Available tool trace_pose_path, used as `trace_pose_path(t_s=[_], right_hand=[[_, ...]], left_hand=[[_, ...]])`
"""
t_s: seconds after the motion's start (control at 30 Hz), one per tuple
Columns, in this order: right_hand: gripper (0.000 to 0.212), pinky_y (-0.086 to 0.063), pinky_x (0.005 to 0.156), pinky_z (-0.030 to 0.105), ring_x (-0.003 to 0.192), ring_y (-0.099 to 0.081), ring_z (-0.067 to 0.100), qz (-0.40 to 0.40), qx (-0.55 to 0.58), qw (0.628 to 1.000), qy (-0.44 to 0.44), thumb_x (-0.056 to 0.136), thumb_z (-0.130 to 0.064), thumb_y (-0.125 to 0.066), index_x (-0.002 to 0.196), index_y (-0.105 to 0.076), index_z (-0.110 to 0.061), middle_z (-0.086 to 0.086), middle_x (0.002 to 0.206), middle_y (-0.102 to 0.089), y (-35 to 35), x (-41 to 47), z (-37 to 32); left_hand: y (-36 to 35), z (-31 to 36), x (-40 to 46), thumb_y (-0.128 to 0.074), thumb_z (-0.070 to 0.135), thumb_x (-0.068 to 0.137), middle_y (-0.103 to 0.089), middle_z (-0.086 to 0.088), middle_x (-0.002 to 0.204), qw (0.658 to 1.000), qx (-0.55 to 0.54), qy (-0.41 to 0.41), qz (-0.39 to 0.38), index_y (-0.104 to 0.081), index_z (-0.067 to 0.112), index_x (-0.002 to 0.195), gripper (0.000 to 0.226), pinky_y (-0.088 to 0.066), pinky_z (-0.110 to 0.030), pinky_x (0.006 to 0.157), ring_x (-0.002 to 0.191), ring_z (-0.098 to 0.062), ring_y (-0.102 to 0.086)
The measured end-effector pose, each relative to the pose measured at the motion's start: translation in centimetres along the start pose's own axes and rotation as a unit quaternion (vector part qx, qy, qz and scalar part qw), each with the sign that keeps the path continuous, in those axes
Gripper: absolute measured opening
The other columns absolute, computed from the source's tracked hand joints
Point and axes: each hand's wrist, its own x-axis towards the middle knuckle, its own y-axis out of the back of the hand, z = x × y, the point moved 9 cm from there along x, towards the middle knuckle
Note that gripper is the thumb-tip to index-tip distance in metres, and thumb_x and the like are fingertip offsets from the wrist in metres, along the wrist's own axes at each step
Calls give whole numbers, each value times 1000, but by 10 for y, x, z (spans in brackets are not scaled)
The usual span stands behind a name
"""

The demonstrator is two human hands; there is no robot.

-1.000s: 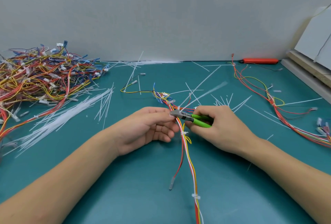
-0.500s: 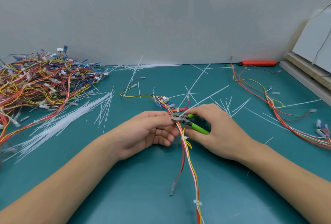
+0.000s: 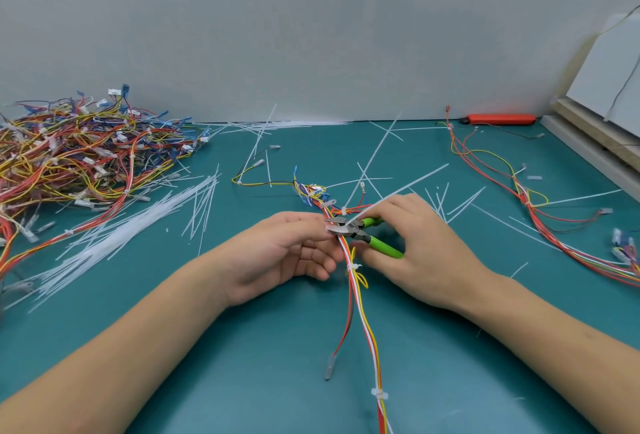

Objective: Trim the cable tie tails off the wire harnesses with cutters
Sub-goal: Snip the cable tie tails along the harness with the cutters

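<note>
We are mid-trim: our left hand (image 3: 291, 250) pinches the harness (image 3: 356, 291) above the tabletop (image 3: 242, 364), our right hand (image 3: 422, 243) grips the cutters (image 3: 360, 232), blades parted by a tie tail (image 3: 398, 191). Next, we judge, squeeze flush.

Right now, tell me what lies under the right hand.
Under the right hand: green-handled cutters it grips, loose white tie tails, teal mat. Anything beneath the palm is hidden.
</note>
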Motion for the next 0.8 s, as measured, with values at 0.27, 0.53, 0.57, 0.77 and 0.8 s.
trace_pose_path(t_s=[0.27, 0.53, 0.57, 0.77, 0.8], right_hand=[[27, -42, 67, 31, 75, -50, 13, 25, 3, 999, -27, 85, -50, -65, 75, -60, -25, -11, 66, -53, 1, 0, 6], [23, -46, 77, 31, 85, -54, 10, 11, 41, 999, -16, 84, -53, -63, 88, -64, -30, -14, 80, -61, 0, 0, 4], [23, -47, 82, 32, 91, -55, 11, 4, 47, 999, -15, 85, -51, -65, 95, -67, -31, -15, 86, -63, -1, 0, 4], [25, -43, 93, 30, 101, -55, 13, 2, 29, 999, -14, 88, -37, -75, 110, -69, -27, -13, 100, -67, -1, -1, 4], [25, -43, 93, 30, 101, -55, 13, 0, 28, 999, -15, 88, -37, -75, 111, -69, -27, -13, 101, -67, -1, -1, 4]], left_hand=[[3, -1, 0, -63, 20, 89, -70, -12, 82, 1000, -7, -4, 2, -69, 5, 103, 20, -55, -26, 63, 68, -19, -64], [1, -1, 0, -71, 25, 88, -69, -13, 88, 1000, -4, -7, -15, -75, 12, 97, 16, -56, -25, 65, 71, -18, -64], [1, -2, 0, -73, 27, 85, -69, -13, 88, 1000, -8, -6, -14, -75, 12, 96, 19, -56, -25, 65, 71, -18, -65], [3, -4, 2, -75, 28, 82, -70, -13, 88, 1000, -8, -5, -7, -73, 9, 99, 26, -56, -25, 65, 70, -18, -65], [4, -4, 3, -75, 27, 83, -70, -13, 88, 1000, -7, -4, -6, -73, 8, 99, 25, -56, -25, 65, 69, -18, -65]])
